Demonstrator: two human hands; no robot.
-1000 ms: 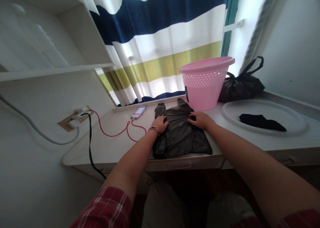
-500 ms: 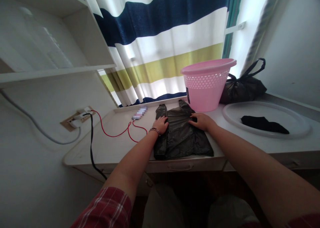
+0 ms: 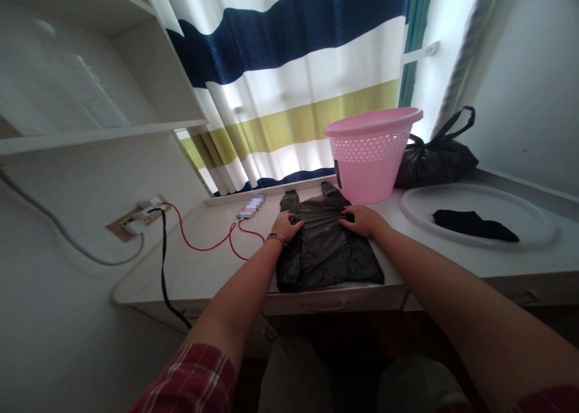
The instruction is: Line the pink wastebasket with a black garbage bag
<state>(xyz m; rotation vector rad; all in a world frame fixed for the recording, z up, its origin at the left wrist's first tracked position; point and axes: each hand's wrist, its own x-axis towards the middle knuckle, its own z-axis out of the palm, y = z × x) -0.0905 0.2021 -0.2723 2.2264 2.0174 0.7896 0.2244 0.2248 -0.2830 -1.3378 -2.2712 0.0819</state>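
Observation:
A black plastic bag point(image 3: 332, 244) with two handle loops lies flattened on the white desk, its bottom edge close to the desk's front. My left hand point(image 3: 286, 225), with a beaded bracelet on the wrist, grips the bag's folded left side, its fingers bent and its thumb on the plastic. On the opposite side, my right hand point(image 3: 360, 221) pinches the bag's right edge between thumb and fingers. Creases run across the plastic between both hands.
Behind the bag stands a pink basket point(image 3: 366, 166). A tied black bag point(image 3: 436, 163) sits beside it, near a pale round rim point(image 3: 407, 220) with black cloth point(image 3: 473, 225) inside. At left are a phone point(image 3: 251, 207), a red cable point(image 3: 199, 249) and a wall socket point(image 3: 122, 229).
My left hand's fingers have drawn in from a flatter spread to a bent grip on the bag's left fold. My right hand stays at the right edge. The view shifts slightly.

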